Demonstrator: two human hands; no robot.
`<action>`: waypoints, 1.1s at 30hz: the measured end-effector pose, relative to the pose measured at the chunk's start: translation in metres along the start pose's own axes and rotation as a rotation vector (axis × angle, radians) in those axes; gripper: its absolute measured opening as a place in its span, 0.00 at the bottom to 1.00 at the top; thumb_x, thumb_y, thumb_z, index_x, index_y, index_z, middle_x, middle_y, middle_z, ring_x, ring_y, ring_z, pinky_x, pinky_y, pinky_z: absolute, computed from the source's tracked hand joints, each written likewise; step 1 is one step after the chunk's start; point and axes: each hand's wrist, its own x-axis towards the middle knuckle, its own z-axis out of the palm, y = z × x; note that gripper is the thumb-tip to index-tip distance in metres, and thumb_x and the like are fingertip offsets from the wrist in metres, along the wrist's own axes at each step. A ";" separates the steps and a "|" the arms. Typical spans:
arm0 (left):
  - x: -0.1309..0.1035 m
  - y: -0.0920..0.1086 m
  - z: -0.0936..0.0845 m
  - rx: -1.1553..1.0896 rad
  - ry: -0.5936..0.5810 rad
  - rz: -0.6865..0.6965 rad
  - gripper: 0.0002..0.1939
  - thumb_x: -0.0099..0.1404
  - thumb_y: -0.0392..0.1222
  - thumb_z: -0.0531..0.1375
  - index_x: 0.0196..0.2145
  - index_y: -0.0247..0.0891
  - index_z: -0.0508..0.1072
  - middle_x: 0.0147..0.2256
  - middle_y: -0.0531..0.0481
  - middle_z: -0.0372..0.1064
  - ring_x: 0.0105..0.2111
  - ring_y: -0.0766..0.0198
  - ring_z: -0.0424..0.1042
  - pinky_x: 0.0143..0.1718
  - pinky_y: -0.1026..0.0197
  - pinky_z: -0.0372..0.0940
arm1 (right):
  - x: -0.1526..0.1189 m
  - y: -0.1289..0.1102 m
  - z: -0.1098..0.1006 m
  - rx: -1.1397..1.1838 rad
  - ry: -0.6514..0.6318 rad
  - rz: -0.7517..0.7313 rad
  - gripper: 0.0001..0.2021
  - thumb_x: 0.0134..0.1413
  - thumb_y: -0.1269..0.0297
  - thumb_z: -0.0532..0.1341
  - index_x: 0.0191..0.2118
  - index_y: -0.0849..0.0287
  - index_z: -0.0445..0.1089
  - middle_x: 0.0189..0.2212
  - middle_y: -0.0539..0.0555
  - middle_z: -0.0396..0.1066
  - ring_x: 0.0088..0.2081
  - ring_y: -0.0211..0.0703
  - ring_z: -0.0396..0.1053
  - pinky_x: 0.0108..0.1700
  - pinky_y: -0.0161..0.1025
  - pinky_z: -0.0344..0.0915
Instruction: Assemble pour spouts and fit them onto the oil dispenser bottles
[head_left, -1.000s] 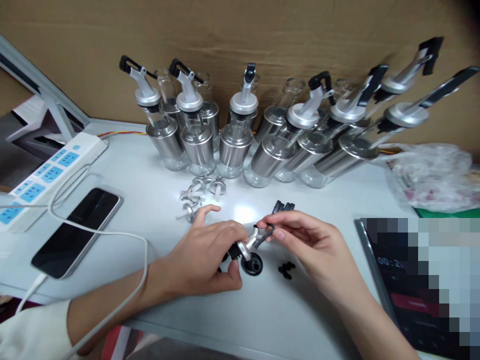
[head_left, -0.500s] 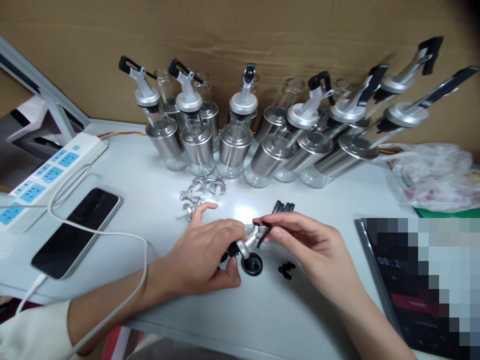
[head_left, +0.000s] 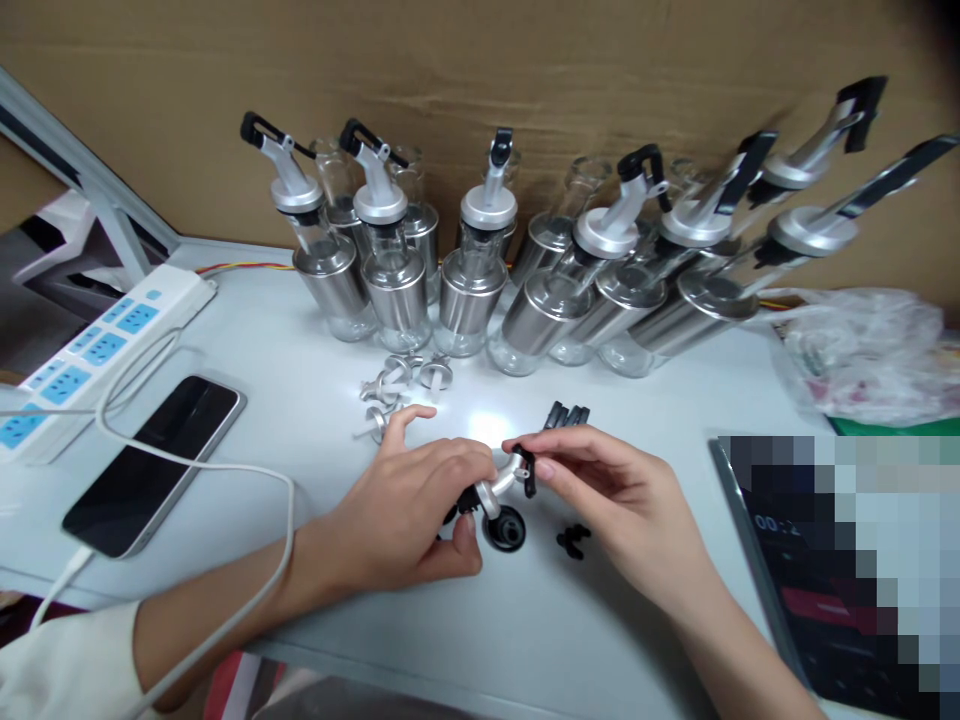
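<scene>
Since the earlier frames, the black flip lever (head_left: 530,478) has been swinging in toward the spout's tip; it is now hanging down from there, while both hands are staying in nearly the same place.

The silver pourer spout (head_left: 507,482) is gleaming, its bent neck rising from a round collar to the upper right, with a ribbed black stopper (head_left: 468,499) showing below the collar. It is being held above the pale table (head_left: 525,625), between the two hands. The left hand (head_left: 409,515) is gripping it around the stopper and collar, little finger sticking out; the right hand (head_left: 630,490) is pinching the lever between thumb and forefinger.

A black ring-shaped part (head_left: 505,528) is lying just under the spout, small black pieces (head_left: 574,541) to its right. Loose black levers (head_left: 577,414) are lying beyond the right hand, silver pourer parts (head_left: 435,374) beyond the left.

Farther back, steel-sleeved glass bottles (head_left: 395,295) are standing with fitted pourers (head_left: 487,207) in their necks; behind them, other bottles (head_left: 544,242) are showing open glass mouths.
</scene>
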 end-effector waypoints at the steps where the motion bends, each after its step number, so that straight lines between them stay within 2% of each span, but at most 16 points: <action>1: 0.000 0.000 0.000 0.002 -0.004 -0.001 0.15 0.55 0.33 0.49 0.42 0.40 0.57 0.36 0.55 0.72 0.34 0.68 0.73 0.56 0.53 0.43 | 0.000 0.000 0.000 0.005 -0.002 0.005 0.05 0.51 0.69 0.64 0.34 0.53 0.76 0.33 0.50 0.78 0.36 0.37 0.76 0.40 0.30 0.71; 7: 0.000 -0.001 0.001 -0.001 -0.018 -0.005 0.15 0.56 0.33 0.49 0.42 0.40 0.58 0.36 0.55 0.72 0.33 0.67 0.73 0.56 0.53 0.43 | -0.002 0.000 -0.001 0.033 -0.034 0.029 0.07 0.50 0.68 0.64 0.36 0.54 0.77 0.35 0.52 0.78 0.37 0.40 0.76 0.41 0.34 0.72; 13: 0.000 -0.002 0.002 0.012 -0.014 0.004 0.15 0.56 0.33 0.50 0.43 0.40 0.58 0.37 0.54 0.72 0.34 0.67 0.73 0.57 0.52 0.42 | -0.002 -0.001 -0.003 0.107 -0.064 0.080 0.10 0.45 0.68 0.67 0.37 0.53 0.77 0.34 0.52 0.78 0.35 0.40 0.75 0.41 0.34 0.73; 21: -0.003 -0.003 0.003 0.044 -0.037 0.009 0.14 0.57 0.33 0.51 0.42 0.40 0.60 0.37 0.53 0.72 0.36 0.67 0.72 0.58 0.52 0.41 | 0.000 -0.001 -0.004 0.226 -0.096 0.239 0.14 0.39 0.68 0.71 0.37 0.55 0.78 0.29 0.52 0.77 0.28 0.37 0.74 0.34 0.31 0.73; 27: -0.002 -0.003 0.005 0.028 -0.019 0.010 0.13 0.58 0.35 0.52 0.43 0.40 0.60 0.37 0.54 0.72 0.35 0.67 0.72 0.58 0.52 0.42 | 0.000 -0.001 -0.004 0.249 -0.091 0.259 0.14 0.38 0.70 0.71 0.36 0.54 0.78 0.30 0.51 0.76 0.28 0.33 0.72 0.34 0.27 0.71; 33: -0.002 -0.002 0.005 0.032 -0.020 0.013 0.13 0.59 0.35 0.52 0.43 0.40 0.61 0.37 0.53 0.73 0.35 0.66 0.72 0.58 0.52 0.42 | 0.001 0.002 -0.001 0.233 -0.085 0.267 0.14 0.40 0.69 0.70 0.38 0.55 0.77 0.32 0.52 0.77 0.28 0.34 0.72 0.35 0.30 0.72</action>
